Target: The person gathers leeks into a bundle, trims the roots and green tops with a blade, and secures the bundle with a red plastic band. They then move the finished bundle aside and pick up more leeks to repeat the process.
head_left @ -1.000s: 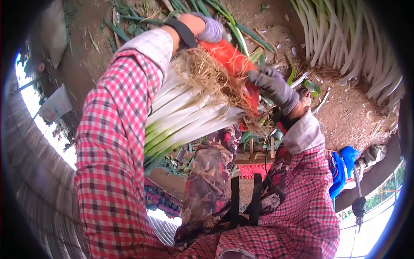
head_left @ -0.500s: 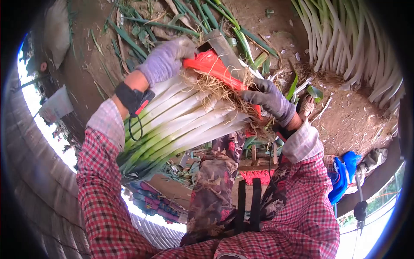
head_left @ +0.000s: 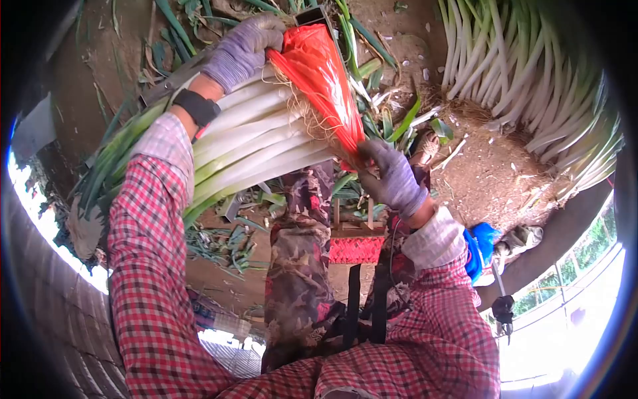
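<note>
A bundle of long green onions (head_left: 256, 133) lies sideways before me, white stems and roots to the right, green leaves to the left. A red plastic bag (head_left: 322, 83) is spread over the root end, hiding most of the roots. My left hand (head_left: 242, 53), in a greyish-purple glove, has its fingers closed on the bag's upper left corner. Lower right, my right hand (head_left: 392, 176), gloved alike, pinches the bag's lower end. A metal bar (head_left: 316, 16) shows behind the bag's top.
Many loose green onions (head_left: 512, 80) lie on the soil at the upper right. Cut leaves and scraps (head_left: 222, 249) litter the ground. My camouflage-trousered legs (head_left: 299, 266) are below the bundle, near a red woven seat (head_left: 357, 250). A blue bag (head_left: 482, 249) lies to the right.
The red bag has gone from a narrow folded strip to a wide sheet drawn over the roots. Both hands keep hold of it; the right hand now sits lower. The view has shifted.
</note>
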### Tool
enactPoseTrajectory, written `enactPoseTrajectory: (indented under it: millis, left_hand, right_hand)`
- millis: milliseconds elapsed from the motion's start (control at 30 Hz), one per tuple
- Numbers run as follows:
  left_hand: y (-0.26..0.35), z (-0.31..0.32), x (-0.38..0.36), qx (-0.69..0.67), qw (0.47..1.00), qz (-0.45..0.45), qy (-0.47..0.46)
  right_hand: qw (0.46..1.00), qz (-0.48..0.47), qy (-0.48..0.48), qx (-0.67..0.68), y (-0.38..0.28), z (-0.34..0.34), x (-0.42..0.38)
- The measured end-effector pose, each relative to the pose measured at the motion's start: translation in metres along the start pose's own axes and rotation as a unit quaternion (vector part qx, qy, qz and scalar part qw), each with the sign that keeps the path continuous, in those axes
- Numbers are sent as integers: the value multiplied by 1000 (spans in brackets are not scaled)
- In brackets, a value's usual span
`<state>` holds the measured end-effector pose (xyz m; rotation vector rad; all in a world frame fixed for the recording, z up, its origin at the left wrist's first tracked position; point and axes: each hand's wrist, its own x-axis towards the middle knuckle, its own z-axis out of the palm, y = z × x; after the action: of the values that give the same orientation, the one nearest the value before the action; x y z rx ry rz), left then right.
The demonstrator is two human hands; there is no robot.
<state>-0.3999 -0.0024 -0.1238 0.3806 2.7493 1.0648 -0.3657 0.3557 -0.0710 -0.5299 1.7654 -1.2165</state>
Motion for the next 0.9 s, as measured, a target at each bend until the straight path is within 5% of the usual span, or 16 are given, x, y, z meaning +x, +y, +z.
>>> enactPoseTrajectory:
  millis: [167,400,500,533,633,667,767,800,900]
  left_hand:
    - [1,-3,2,42,998,-11,-45]
    - [10,-4,12,36,994,83,66]
    - [0,6,10,-210,970,-110,52]
    - [-2,5,8,-134,988,-54,54]
    - [2,-1,4,-241,958,-154,15]
    - [0,-3,6,-199,971,-124,40]
    - [-14,3,6,-133,987,-46,74]
    - [-18,10,4,-150,986,-31,62]
    - [-19,7,4,-184,982,-4,39]
  right_hand:
    - [996,26,39,76,14,29,-29]
    - [979,19,164,120,-5,116,-26]
    - [979,19,194,65,-4,153,-17]
    - [972,-15,207,106,0,165,-16]
    - [976,-4,217,-15,-27,165,-21]
    - [995,-47,75,-55,-63,134,-12]
    - [982,-165,-93,-7,-54,176,-51]
    - [983,-107,-149,7,-67,156,-34]
    - [976,-85,176,-100,-73,100,6]
